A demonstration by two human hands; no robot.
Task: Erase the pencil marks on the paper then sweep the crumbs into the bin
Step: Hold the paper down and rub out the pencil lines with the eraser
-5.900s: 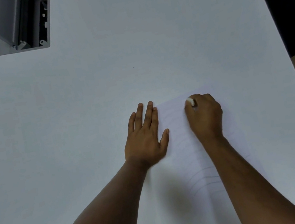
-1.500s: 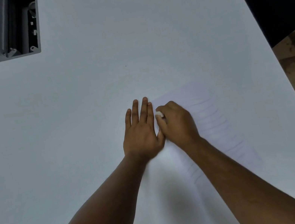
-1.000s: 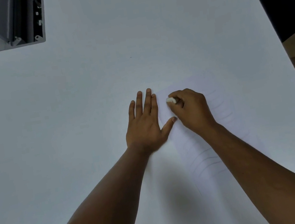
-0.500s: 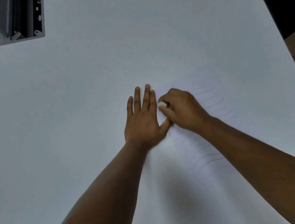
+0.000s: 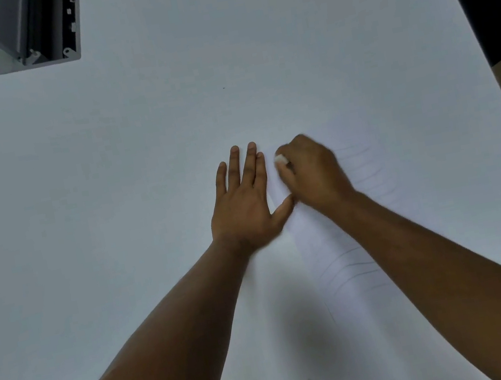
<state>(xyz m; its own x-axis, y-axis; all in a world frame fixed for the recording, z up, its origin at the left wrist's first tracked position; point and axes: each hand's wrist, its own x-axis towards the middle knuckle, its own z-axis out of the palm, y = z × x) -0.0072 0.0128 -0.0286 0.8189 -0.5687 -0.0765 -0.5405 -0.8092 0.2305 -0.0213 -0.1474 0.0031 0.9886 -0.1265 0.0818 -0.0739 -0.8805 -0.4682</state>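
Observation:
A white sheet of paper (image 5: 369, 169) with faint curved pencil lines lies on the white table (image 5: 110, 198). My left hand (image 5: 246, 204) rests flat with fingers spread, pressing on the sheet's left edge. My right hand (image 5: 313, 172) is closed around a small white eraser (image 5: 280, 159), which touches the paper near its top left corner, right beside my left fingers. My right forearm covers the middle of the sheet. More pencil lines (image 5: 350, 267) show lower down. No crumbs are visible.
A grey rectangular opening with a slanted grey flap, the bin (image 5: 5, 38), is set into the table at the far left corner. The table's right edge (image 5: 491, 80) borders a dark area and a patch of brown floor.
Over the last seconds my right hand has rubbed the eraser back and forth along the paper's top, from its middle to its left corner. My left hand has stayed flat in place.

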